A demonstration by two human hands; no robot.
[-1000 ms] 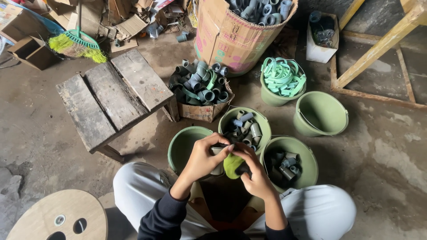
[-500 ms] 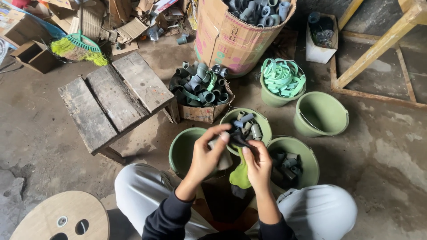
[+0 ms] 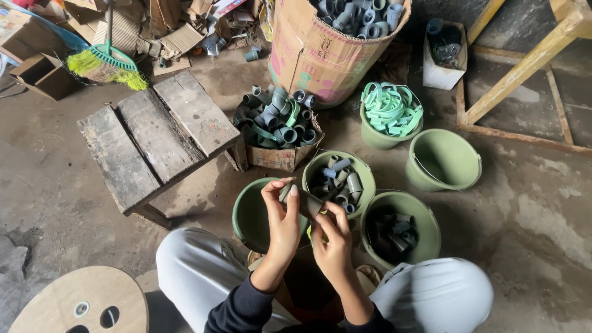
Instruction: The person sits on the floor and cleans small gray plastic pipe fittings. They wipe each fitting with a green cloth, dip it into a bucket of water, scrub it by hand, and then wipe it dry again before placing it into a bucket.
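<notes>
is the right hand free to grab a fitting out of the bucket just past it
Probably not right away: the right hand is pinching the grey fitting with the left hand. The bucket itself is open-topped and close.

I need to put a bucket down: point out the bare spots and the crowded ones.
Free: the wooden bench top, the concrete floor left of it, and the floor right of the empty green bucket. Crowded: the buckets of pipe fittings bunched with the cardboard box ahead of both hands, left hand, right hand.

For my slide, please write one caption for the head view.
Left hand and right hand hold a grey pipe fitting over green buckets.
</notes>
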